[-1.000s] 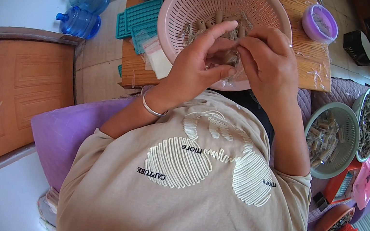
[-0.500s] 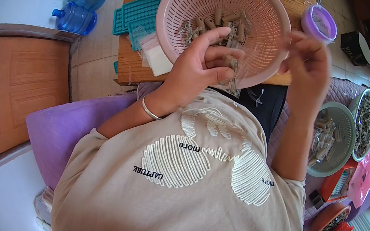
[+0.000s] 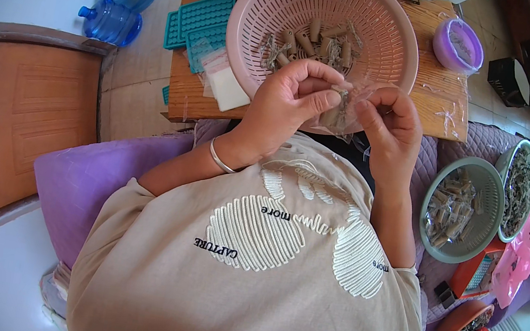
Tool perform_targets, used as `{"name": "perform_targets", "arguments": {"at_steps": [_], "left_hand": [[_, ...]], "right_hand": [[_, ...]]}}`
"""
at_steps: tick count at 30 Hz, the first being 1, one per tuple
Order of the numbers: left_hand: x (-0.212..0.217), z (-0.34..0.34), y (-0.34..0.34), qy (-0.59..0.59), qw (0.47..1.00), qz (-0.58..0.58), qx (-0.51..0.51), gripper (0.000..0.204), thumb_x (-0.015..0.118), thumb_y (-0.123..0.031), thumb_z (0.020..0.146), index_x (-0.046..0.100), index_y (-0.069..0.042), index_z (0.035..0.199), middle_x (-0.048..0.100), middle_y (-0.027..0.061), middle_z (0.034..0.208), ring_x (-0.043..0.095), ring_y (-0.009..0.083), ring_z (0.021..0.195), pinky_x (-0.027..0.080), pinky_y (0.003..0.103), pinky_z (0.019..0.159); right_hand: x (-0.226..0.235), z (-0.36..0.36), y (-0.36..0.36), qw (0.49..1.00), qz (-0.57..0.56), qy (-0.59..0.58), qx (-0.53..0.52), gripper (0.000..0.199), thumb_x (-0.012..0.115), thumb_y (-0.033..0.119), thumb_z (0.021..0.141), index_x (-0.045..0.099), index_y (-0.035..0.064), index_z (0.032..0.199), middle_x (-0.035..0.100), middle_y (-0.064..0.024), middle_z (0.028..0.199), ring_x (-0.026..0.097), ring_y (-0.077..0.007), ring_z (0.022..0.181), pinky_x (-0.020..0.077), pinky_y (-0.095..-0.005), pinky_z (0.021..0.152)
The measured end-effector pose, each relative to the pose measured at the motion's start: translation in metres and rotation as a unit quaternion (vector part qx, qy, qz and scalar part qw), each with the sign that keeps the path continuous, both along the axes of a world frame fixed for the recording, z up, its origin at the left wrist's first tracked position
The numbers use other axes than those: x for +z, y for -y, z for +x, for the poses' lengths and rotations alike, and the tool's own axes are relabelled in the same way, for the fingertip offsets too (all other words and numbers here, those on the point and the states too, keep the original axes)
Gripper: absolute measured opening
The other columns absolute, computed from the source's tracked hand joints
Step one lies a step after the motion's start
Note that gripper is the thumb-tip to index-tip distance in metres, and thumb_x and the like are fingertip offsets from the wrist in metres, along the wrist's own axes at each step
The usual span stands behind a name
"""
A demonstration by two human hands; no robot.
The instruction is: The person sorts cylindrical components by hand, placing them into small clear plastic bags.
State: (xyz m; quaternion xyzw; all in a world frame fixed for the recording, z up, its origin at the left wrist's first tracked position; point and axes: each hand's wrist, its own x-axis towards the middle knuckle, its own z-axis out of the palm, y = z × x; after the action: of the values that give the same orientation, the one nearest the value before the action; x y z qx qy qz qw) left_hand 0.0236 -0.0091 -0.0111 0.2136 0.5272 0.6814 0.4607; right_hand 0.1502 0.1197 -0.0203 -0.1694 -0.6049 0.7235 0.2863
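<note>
My left hand (image 3: 285, 109) and my right hand (image 3: 388, 123) meet just in front of a pink perforated basket (image 3: 385, 35) on a wooden table (image 3: 430, 102). Between them I hold a small clear plastic bag (image 3: 342, 112) with brown rolled pieces inside. My left thumb and fingers pinch a piece at the bag's mouth. My right hand grips the bag's other side. Several brown rolls (image 3: 317, 41) lie loose in the basket. A silver bangle (image 3: 221, 157) is on my left wrist.
Teal moulds (image 3: 197, 24) and a small packet (image 3: 226, 82) lie left of the basket. A purple lidded tub (image 3: 458, 45) stands at the table's right. A grey-green basket (image 3: 474, 232) of bagged rolls sits at my right. Blue water bottles (image 3: 120, 4) stand on the floor.
My right hand came back from the right side to meet my left hand. Both hands now hold the clear bag lower, at the basket's near rim.
</note>
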Motion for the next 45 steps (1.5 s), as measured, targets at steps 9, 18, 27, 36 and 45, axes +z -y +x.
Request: {"name": "perform_targets", "arguments": {"at_steps": [9, 18, 27, 36, 45], "left_hand": [[-0.001, -0.008, 0.010, -0.220, 0.975, 0.012, 0.040, 0.010, 0.063, -0.006, 0.093, 0.062, -0.004, 0.103, 0.064, 0.0016, 0.098, 0.059, 0.0068, 0.091, 0.049, 0.021, 0.083], [0.020, -0.023, 0.019, -0.499, 0.843, 0.201, -0.019, 0.013, 0.066, 0.001, 0.083, 0.064, -0.008, 0.091, 0.061, 0.0061, 0.084, 0.059, 0.0217, 0.074, 0.046, 0.030, 0.066], [0.021, -0.030, 0.020, -0.546, 0.816, 0.178, -0.059, 0.010, 0.067, -0.002, 0.081, 0.062, -0.008, 0.089, 0.063, 0.0074, 0.083, 0.061, 0.0242, 0.077, 0.049, 0.032, 0.069], [0.017, -0.023, 0.014, -0.486, 0.858, 0.158, -0.047, 0.006, 0.061, 0.002, 0.084, 0.059, -0.004, 0.087, 0.063, 0.0066, 0.081, 0.061, 0.0212, 0.074, 0.049, 0.032, 0.068], [0.006, -0.009, 0.016, -0.527, 0.830, 0.160, -0.087, 0.010, 0.060, 0.001, 0.086, 0.067, -0.004, 0.091, 0.066, 0.0099, 0.091, 0.063, 0.0246, 0.081, 0.049, 0.032, 0.073]], "right_hand": [[-0.003, 0.001, 0.007, 0.991, -0.108, -0.077, 0.000, 0.024, 0.066, -0.005, 0.087, 0.053, 0.0011, 0.106, 0.063, -0.0047, 0.094, 0.061, -0.0095, 0.083, 0.0527, -0.0230, 0.074], [-0.003, 0.001, 0.011, 0.944, -0.263, -0.164, 0.111, 0.017, 0.062, -0.004, 0.089, 0.058, 0.0003, 0.105, 0.065, -0.0086, 0.097, 0.064, -0.0131, 0.085, 0.0527, -0.0238, 0.073], [0.002, 0.001, -0.001, 0.928, -0.289, -0.154, 0.177, 0.007, 0.054, -0.002, 0.093, 0.060, -0.0006, 0.097, 0.065, -0.0110, 0.098, 0.063, -0.0129, 0.082, 0.0509, -0.0242, 0.070], [0.008, 0.020, -0.034, 0.970, -0.181, -0.161, -0.023, 0.015, 0.045, -0.005, 0.090, 0.059, -0.0032, 0.093, 0.060, -0.0117, 0.102, 0.059, -0.0153, 0.083, 0.0466, -0.0244, 0.074], [0.019, 0.044, -0.036, 0.988, 0.038, 0.089, 0.117, 0.010, 0.067, 0.001, 0.087, 0.063, -0.0004, 0.095, 0.062, -0.0022, 0.091, 0.057, -0.0085, 0.082, 0.0467, -0.0227, 0.074]]}}
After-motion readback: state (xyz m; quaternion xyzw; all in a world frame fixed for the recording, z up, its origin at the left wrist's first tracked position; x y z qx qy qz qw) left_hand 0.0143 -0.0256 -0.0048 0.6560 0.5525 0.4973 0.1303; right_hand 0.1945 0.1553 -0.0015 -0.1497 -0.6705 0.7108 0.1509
